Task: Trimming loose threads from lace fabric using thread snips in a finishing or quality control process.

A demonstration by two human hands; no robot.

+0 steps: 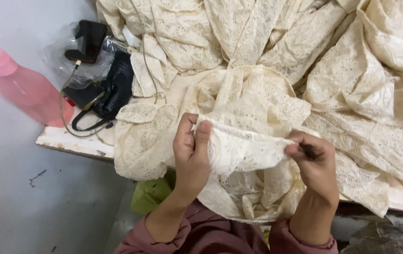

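Note:
I hold a cream eyelet-lace garment (248, 150) stretched between both hands above my lap. My left hand (191, 153) pinches its folded edge with thumb and fingers closed on the cloth. My right hand (315, 165) grips the same edge further right, and a small dark object shows between its fingers; what it is I cannot tell. The rest of the garment hangs down over my dusty-pink sleeves (211, 235).
A large heap of the same cream lace fabric (342, 61) covers the white table (70, 141). At the table's left end lie a black bag (112, 91), a dark phone (88, 40) with a cable and clear plastic wrap. A pink bottle (27, 87) lies beyond the edge.

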